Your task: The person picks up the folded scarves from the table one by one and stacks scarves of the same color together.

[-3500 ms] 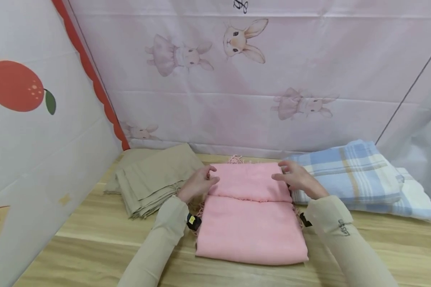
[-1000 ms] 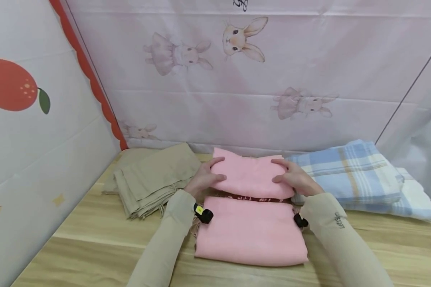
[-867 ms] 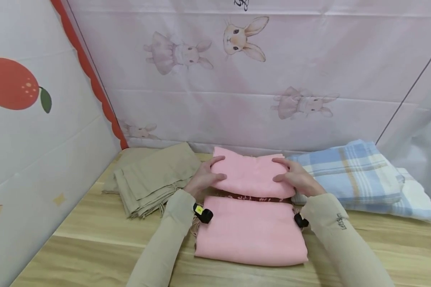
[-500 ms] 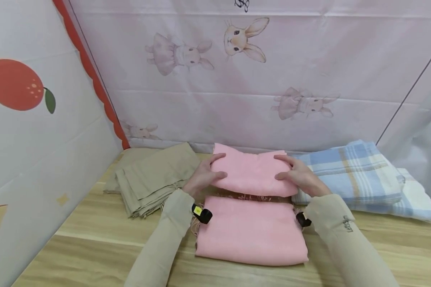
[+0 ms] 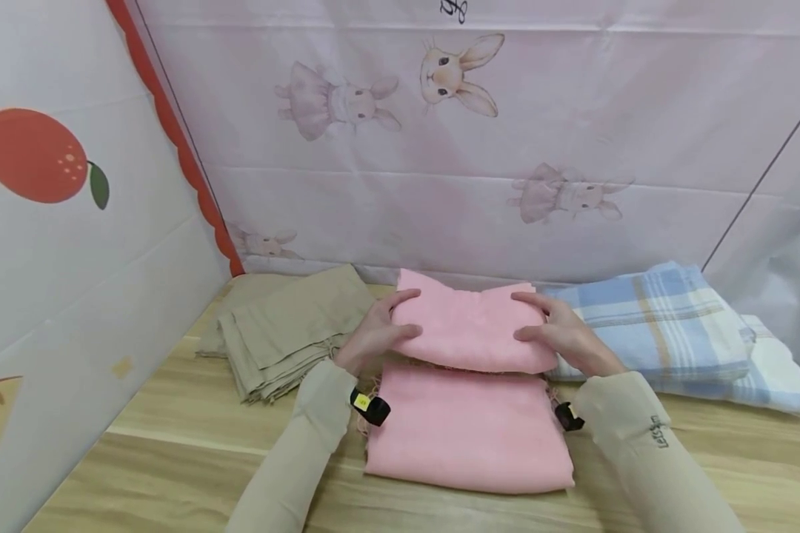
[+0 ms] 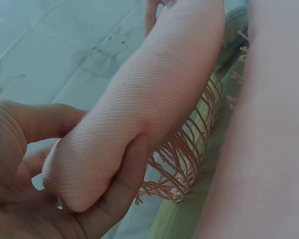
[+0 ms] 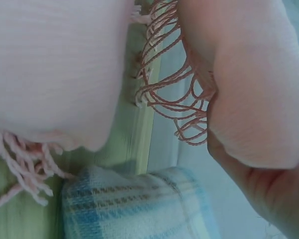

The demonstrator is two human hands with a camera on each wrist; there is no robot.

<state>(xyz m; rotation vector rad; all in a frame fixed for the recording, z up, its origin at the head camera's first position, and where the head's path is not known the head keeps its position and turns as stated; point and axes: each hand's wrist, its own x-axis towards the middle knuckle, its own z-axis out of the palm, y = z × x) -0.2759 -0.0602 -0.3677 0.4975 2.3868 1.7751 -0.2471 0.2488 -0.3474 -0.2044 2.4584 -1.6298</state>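
Observation:
My left hand [image 5: 376, 331] and right hand [image 5: 567, 333] hold a folded pink fringed scarf [image 5: 473, 332] by its two ends, fingers behind and thumbs in front. It is raised a little off the table, its middle sagging. In the left wrist view, the thumb and fingers wrap the scarf's rounded end [image 6: 84, 169], with fringe strands [image 6: 182, 159] hanging below. The right wrist view shows my palm under the other end [image 7: 259, 109]. Nearer me lies a flat folded pink piece [image 5: 470, 437], fringed at its sides. Whether the two pink pieces are joined is hidden.
Folded beige cloths [image 5: 307, 318] are stacked on the left of the wooden table [image 5: 173, 459]. Blue-and-white plaid cloths [image 5: 667, 326] lie close beside my right hand. A pink rabbit-print curtain [image 5: 387, 215] stands just behind.
Over the past few seconds both hands gripped the far pink scarf and lifted it from lying flat. Since half a second ago, it has come down slightly, narrowing the gap to the front piece.

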